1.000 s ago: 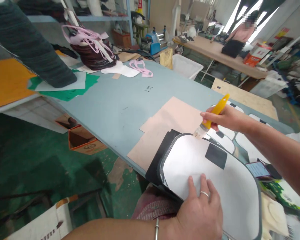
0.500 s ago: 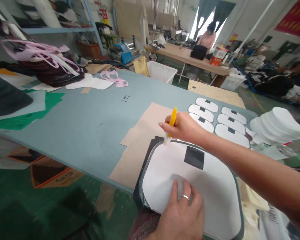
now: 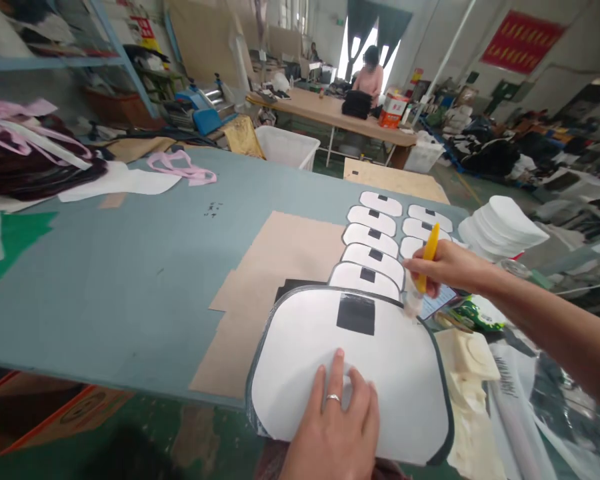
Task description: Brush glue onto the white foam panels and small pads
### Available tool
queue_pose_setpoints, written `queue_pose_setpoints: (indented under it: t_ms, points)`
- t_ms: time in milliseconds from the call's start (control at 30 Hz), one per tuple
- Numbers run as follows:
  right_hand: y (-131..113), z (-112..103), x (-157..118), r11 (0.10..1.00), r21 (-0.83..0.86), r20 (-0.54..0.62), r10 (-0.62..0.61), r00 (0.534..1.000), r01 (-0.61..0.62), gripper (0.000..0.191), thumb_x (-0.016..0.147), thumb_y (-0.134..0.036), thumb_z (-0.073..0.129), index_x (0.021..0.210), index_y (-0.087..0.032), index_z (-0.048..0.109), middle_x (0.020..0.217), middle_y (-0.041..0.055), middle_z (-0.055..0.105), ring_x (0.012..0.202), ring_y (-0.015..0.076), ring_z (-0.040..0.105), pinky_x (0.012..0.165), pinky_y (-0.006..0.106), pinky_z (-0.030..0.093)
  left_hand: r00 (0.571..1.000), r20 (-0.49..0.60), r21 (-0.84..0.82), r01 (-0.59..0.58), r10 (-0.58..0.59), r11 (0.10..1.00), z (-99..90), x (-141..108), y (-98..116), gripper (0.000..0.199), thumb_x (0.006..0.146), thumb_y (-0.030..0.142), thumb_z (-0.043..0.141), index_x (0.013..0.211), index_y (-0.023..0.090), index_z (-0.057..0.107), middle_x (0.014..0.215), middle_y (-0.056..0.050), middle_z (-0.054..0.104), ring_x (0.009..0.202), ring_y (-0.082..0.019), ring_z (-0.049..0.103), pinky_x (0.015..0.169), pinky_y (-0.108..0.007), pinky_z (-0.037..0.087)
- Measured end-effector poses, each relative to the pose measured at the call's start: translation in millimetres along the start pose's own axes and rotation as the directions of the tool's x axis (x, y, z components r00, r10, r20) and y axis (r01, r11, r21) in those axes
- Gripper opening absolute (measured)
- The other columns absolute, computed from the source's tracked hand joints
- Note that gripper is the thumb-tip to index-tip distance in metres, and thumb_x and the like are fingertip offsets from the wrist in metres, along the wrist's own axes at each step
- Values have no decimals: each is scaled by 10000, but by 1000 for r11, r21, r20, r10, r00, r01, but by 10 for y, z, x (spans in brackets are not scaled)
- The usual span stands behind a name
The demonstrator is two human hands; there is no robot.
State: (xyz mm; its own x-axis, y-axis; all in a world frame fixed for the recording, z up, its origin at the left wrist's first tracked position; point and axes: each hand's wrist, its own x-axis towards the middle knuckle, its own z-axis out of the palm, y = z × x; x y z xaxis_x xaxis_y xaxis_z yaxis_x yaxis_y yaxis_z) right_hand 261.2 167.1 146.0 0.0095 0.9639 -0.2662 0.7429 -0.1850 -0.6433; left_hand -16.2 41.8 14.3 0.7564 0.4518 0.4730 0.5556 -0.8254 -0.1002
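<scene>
Head view: white panel (image 3: 400, 387) lies flat nearest the person, on the near edge of the grey-blue table (image 3: 145, 267)
Black border (image 3: 445, 380): runs along the panel's far edge and sides, dark rectangle (image 3: 356, 315) just inside the far edge
Yellow brush (image 3: 432, 245): bristles down at far right corner of border, contact too blurred to be sure
Right hand (image 3: 437, 267): fingers curled round brush handle, firm pinch
Left hand (image 3: 337, 420): palm down, fingers a little spread, pressing mid-panel, gripping nothing
Brushing: best with bristles trailing, light even pressure, following the corner curve in one sweep, no spill onto white
Steadying: left fingertips probably best well inboard, weight down so panel won't creep
Watch for: corner likely to get thick or patchy, sleeveless forearm passes close over things at right
Smaller-looking panels (image 3: 375, 235): overlapping rows just beyond, brush best lifted clear of them
Tan sheets (image 3: 285, 253): left of panel, partly under it
White stack (image 3: 503, 223): farther right
</scene>
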Motion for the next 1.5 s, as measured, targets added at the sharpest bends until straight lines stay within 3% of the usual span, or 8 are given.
queue_pose_setpoints:
  t_ms: [167, 367, 600, 733, 867, 1033, 1300, 1500]
  points:
    - [-146, 323, -51, 956, 199, -118, -196, 973, 217, 459, 836, -593, 752, 764, -143, 695, 578, 57, 663, 557, 171, 659, 496, 226, 506, 993, 105, -13, 47, -45, 999, 44, -49, 70, 545, 930, 606, 607, 1306, 214, 655, 1331, -94, 680, 1341, -412, 564, 1050, -496, 489]
    - [617, 13, -413, 956, 277, -125, 139, 982, -100, 621, 799, -745, 724, 651, -146, 648, 563, 116, 661, 457, 191, 625, 425, 263, 492, 985, 152, -43, 92, -85, 995, 27, -33, 112, 648, 823, 660, 735, 1327, 259, 658, 1386, -79, 657, 1410, -393, 498, 1100, -489, 460]
    - [903, 302, -966, 947, 311, -455, 79, 887, 76, 603, 889, -718, 660, 707, -145, 694, 567, 58, 643, 545, 161, 657, 504, 216, 478, 979, 184, -67, 99, -85, 993, -64, 25, 89, 669, 800, 625, 784, 1355, 277, 649, 1420, -65, 645, 1453, -369, 453, 1102, -476, 470]
    - [1053, 528, -1541, 903, 402, -279, 281, 918, -154, 643, 884, -761, 625, 705, -144, 656, 499, 61, 613, 474, 180, 645, 433, 216, 446, 983, 176, -75, 65, -51, 995, -41, 23, 53, 664, 806, 645, 766, 1354, 286, 657, 1450, -57, 627, 1450, -357, 457, 1096, -472, 477]
    - [968, 450, -1394, 899, 426, -272, 232, 934, -99, 607, 869, -722, 681, 707, -138, 658, 486, 48, 599, 470, 183, 652, 444, 212, 456, 983, 185, -42, 8, 0, 999, -40, 33, 28, 660, 830, 666, 724, 1366, 287, 656, 1593, -47, 483, 1447, -370, 456, 1054, -475, 520]
    - [886, 419, -968, 852, 496, -615, 207, 761, 168, 559, 825, -690, 755, 696, -156, 651, 568, 48, 637, 578, 199, 689, 552, 249, 527, 974, 226, -1, 9, -8, 1000, -95, 78, 56, 549, 894, 491, 719, 1383, 251, 650, 1595, -98, 471, 1440, -385, 460, 1045, -492, 531]
    - [853, 1749, -2450, 817, 574, -654, 494, 572, -49, 480, 947, -629, 643, 686, -228, 612, 568, 23, 610, 662, 243, 692, 618, 316, 513, 960, 279, -43, 29, -15, 999, -174, 153, 74, 501, 907, 375, 713, 1383, 233, 652, 1583, -100, 485, 1404, -394, 497, 1001, -514, 551]
    - [663, 2260, -2700, 753, 657, -697, 587, 412, 39, 420, 935, -588, 670, 700, -243, 616, 560, 11, 588, 618, 255, 661, 601, 342, 499, 955, 298, -44, 9, 5, 999, -207, 190, 88, 474, 930, 368, 687, 1376, 211, 655, 1572, -112, 497, 1394, -414, 498, 993, -545, 549]
